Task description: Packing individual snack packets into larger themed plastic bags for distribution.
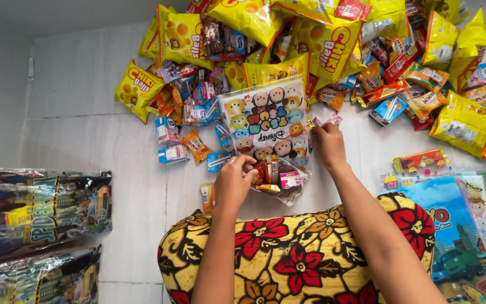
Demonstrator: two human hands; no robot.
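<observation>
Two bare hands work at one clear gift bag [265, 121] printed with round cartoon faces, which lies flat on the pale tiled floor [85, 129] with its long axis running straight away from the person and its open mouth turned toward their lap. At that near mouth the left hand [234, 180] has its fingers [247, 164] curled closed around the edge of the bag and the small snack packets [277, 174] bunched inside it, orange, red and pink ones showing through the plastic. The right hand [328, 143] rests just beside the bag's right edge, about halfway up its length, fingers pinched closed on what looks like a small pink wrapper [333, 119], though it is too small to tell for sure. So the left hand is the nearer one to the bag's opening, and the bag's body stretches away from both sets of fingers toward the heap. Beyond the far end of the bag lies a big heap of snacks [367, 62], with large yellow puff bags [322, 42] on top and small boxes and sachets scattered down toward the bag's left side. Left of the bag, well apart, sit shiny packs of dark printed bags [40, 208]. Right of the bag lie colourful flat packs with a bus picture [451, 236]. Just this side of the bag, a yellow cloth with red flowers [293, 259] covers the person's lap.
</observation>
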